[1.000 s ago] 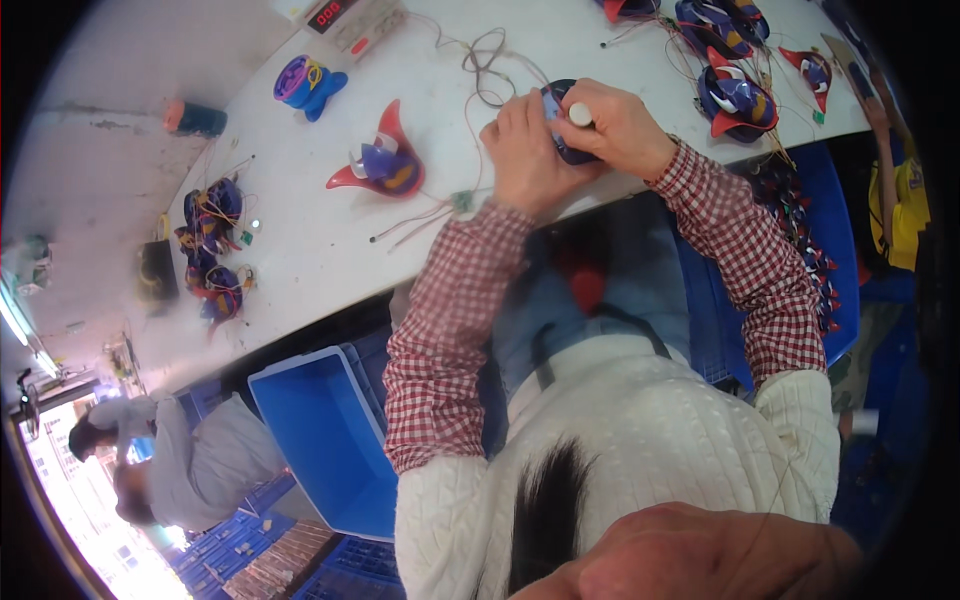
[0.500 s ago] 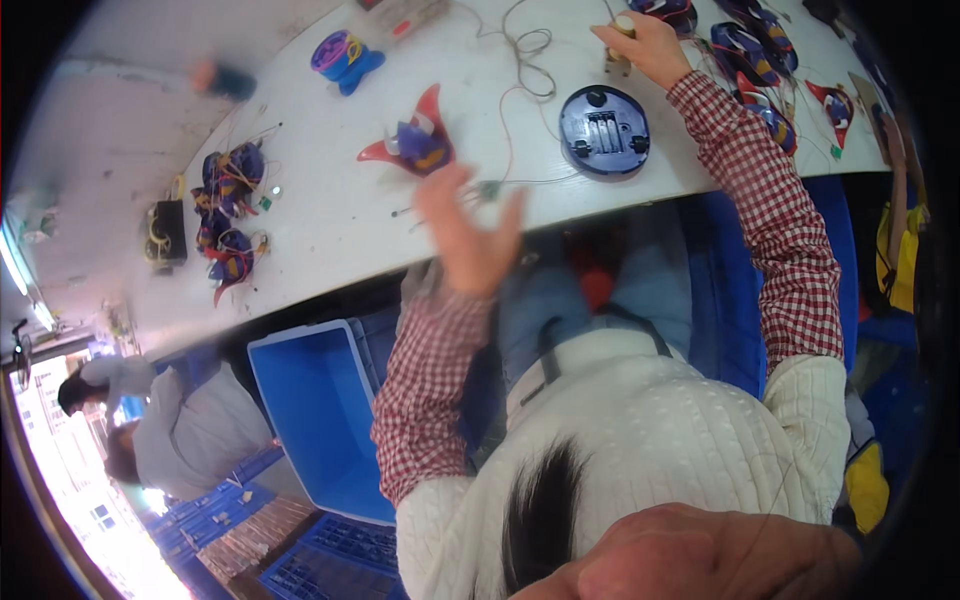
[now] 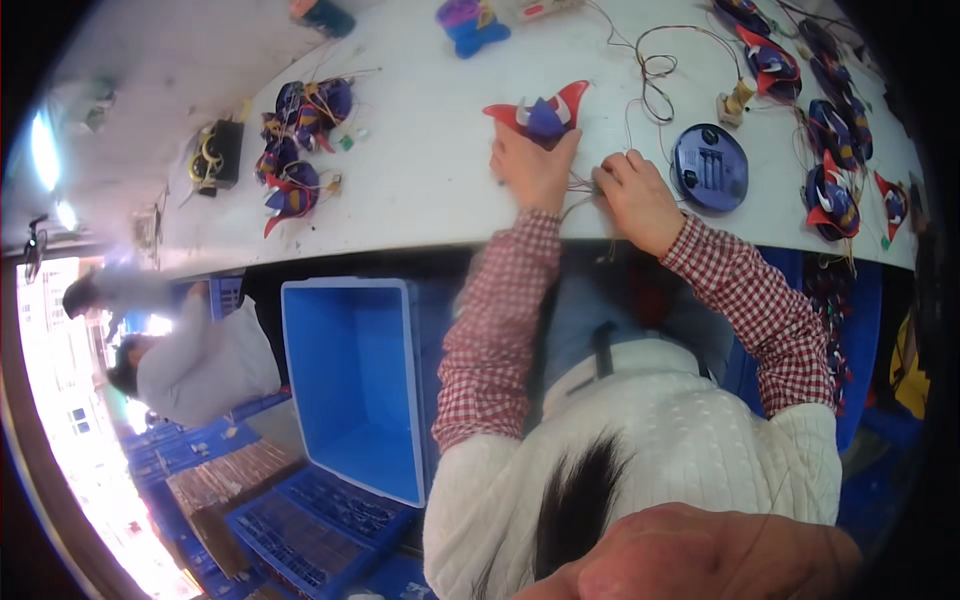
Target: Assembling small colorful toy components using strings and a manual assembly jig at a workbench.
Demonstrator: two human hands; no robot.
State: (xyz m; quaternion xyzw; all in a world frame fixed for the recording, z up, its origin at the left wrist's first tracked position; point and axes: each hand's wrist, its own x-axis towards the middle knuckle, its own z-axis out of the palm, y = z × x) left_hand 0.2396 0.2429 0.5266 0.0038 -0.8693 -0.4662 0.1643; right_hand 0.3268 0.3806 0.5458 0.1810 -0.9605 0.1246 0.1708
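Observation:
A small purple toy figure (image 3: 545, 118) with red wing-like sides and white horns lies on the white table. My left hand (image 3: 535, 170) is closed round its near side, thumb and fingers on either edge. Thin wires (image 3: 578, 184) run from beside the toy toward my right hand (image 3: 638, 203), whose fingers are pinched together on them near the table's front edge. Just right of that hand rests a round dark blue base (image 3: 710, 168) with a battery compartment facing up. Beyond the base stands a small yellowish block-shaped piece (image 3: 735, 103), apart from both hands.
Wired purple toys (image 3: 290, 170) lie in a cluster at left, beside a black box (image 3: 216, 157). More toys (image 3: 832, 200) line the right side. A blue and purple pot-like piece (image 3: 468, 28) stands far back. Below the table edge is a blue bin (image 3: 350, 375); people sit beyond.
My right hand has let go of the yellowish piece and come down to the wires. My left hand, open before, has closed on the toy. The whole view has shifted.

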